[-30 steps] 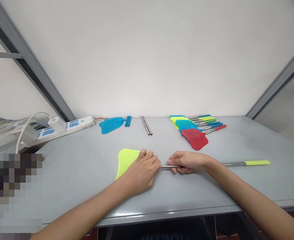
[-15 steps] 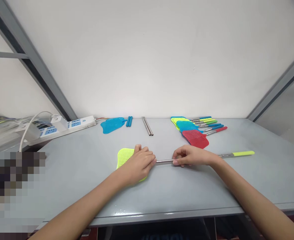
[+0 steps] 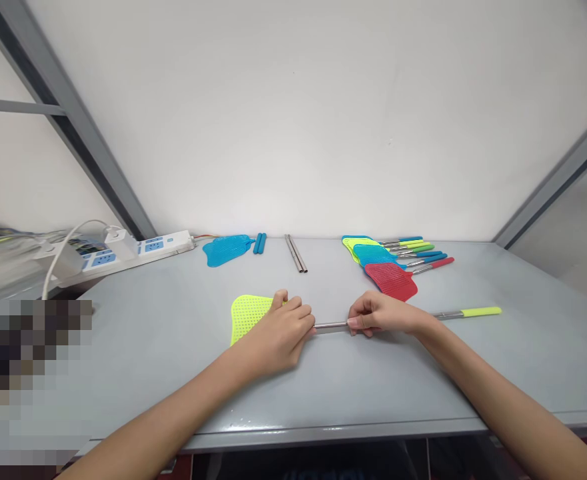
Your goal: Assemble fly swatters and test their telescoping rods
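A yellow-green fly swatter with a metal telescopic rod lies across the table; its perforated head (image 3: 250, 316) is on the left and its yellow-green grip (image 3: 482, 312) on the right. My left hand (image 3: 289, 328) is closed around the neck, where head and rod meet, and hides that joint. With thumb and fingers, my right hand (image 3: 379, 312) pinches the rod (image 3: 332, 325) a short way to the right. A bare stretch of rod shows between my hands, and thicker metal emerges beyond my right wrist.
Overlapping fly swatters in red (image 3: 392, 278), blue and yellow-green lie at the back right. Behind my hands are two metal tubes (image 3: 296, 255), two blue grips (image 3: 260, 243) and a blue swatter head (image 3: 228, 251). A white power strip (image 3: 166, 245) with plugs stands at the left.
The yellow-green swatter's grip has shifted slightly left, and more of its head shows beside my left hand. Both hands keep their hold.
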The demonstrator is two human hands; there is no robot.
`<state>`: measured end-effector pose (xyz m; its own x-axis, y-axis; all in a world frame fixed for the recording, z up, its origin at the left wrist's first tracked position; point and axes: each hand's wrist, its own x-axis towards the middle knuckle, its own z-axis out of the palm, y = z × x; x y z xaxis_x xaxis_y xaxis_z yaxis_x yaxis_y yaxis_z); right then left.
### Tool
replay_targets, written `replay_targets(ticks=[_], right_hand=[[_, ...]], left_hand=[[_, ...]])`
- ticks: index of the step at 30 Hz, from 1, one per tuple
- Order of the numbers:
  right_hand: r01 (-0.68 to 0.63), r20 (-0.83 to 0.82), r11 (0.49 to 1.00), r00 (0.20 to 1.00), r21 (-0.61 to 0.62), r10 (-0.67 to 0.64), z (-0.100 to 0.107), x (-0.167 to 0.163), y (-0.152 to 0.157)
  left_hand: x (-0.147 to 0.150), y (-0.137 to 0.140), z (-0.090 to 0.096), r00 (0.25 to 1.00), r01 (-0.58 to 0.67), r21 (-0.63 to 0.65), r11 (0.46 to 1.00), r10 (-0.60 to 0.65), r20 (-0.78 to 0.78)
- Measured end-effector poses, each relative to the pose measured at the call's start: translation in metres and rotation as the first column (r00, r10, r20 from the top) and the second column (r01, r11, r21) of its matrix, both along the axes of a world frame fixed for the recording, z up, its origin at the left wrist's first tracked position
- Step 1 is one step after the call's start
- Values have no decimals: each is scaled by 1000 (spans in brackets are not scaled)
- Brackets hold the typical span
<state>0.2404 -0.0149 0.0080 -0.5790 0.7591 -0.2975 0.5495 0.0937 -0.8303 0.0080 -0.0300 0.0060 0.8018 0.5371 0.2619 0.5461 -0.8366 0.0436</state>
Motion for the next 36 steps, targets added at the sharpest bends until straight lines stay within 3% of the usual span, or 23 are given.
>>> replay_targets(ticks=[6,23,28,36], right_hand=[[-40,-78,993,996,-113,31,-2,-2,1],[-89,-20,991,996,-102,87,6,-8,-4],[-92,6,989,996,-117,93,7,-2,-2],[39,142,998,989,56,-47,8,15,6]], left_hand=[[1,-1,-2,1000,4,23,1000,-3,-18],[-1,10,1,999,42,-193,980,-41,11],[-10,18,4,999,-18,-218,976,24,24],[-29,31,14,988,-139,-281,950,152,27]])
